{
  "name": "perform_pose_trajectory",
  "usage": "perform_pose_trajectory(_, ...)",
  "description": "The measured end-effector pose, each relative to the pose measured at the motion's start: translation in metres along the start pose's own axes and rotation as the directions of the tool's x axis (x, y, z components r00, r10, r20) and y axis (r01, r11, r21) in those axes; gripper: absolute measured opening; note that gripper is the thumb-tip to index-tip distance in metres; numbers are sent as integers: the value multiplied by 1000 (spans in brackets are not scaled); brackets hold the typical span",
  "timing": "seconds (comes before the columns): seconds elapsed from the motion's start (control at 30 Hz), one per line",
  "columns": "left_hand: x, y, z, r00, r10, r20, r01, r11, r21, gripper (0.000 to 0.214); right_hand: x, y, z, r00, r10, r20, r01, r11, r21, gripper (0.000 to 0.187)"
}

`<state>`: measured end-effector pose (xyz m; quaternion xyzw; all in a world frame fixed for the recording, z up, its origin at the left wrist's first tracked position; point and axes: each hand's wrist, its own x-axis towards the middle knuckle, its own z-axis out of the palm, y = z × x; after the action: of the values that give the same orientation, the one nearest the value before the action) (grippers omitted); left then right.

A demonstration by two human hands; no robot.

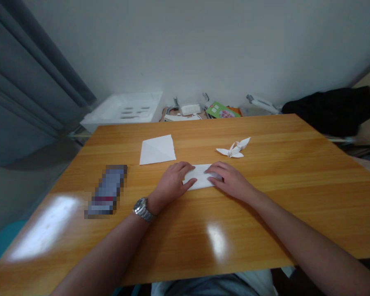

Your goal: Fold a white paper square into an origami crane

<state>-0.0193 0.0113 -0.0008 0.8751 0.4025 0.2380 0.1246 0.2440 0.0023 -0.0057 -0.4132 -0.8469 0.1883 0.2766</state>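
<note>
A white sheet of paper [200, 176], folded into a flat strip, lies on the wooden table between my two hands. My left hand [176, 179], with a metal watch [143, 209] at the wrist, holds the strip's left end, thumb near the front edge and fingers near the back. At the right end, my right hand [230, 179] holds the paper in the same way, its fingertips on the surface. Just beyond it rest white folded paper cranes [234, 149]; I cannot make out how many. A flat square of white paper [158, 149] with a crease lies beyond my left hand.
A pixelated phone-like object [107, 191] lies on the table [179, 246] at the left. Past the far edge are a white plastic tray [126, 107], a green booklet [221, 110] and assorted items. Dark cloth [329, 109] is at the right, a grey curtain [27, 74] at the left.
</note>
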Motion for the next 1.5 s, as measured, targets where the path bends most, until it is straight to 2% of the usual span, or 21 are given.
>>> perform_pose_trajectory(0.33, -2, -2, 6, 998, -54, 22, 51, 995, 90, 53, -1, 5, 4, 1000, -12, -3, 12, 987, -158, 37)
perform_pose_trajectory(0.53, -2, -4, 7, 998, -60, 29, 58, 995, 87, 53, -1, 7, 4, 1000, 1, 10, 0, 992, -127, 43)
perform_pose_trajectory(0.9, -1, -4, 6, 997, -63, 39, 60, 996, 66, 43, 0, 4, 4, 1000, 17, 1, -17, 995, -100, 40)
perform_pose_trajectory(1.23, 0, -4, 6, 998, -51, 33, 50, 998, 25, 36, 0, 0, 6, 999, 43, -6, -43, 989, -139, 41)
perform_pose_trajectory(1.5, 2, -4, 6, 996, -66, 62, 66, 998, 6, 31, 2, -2, 6, 996, 84, 4, -83, 990, -115, 34)
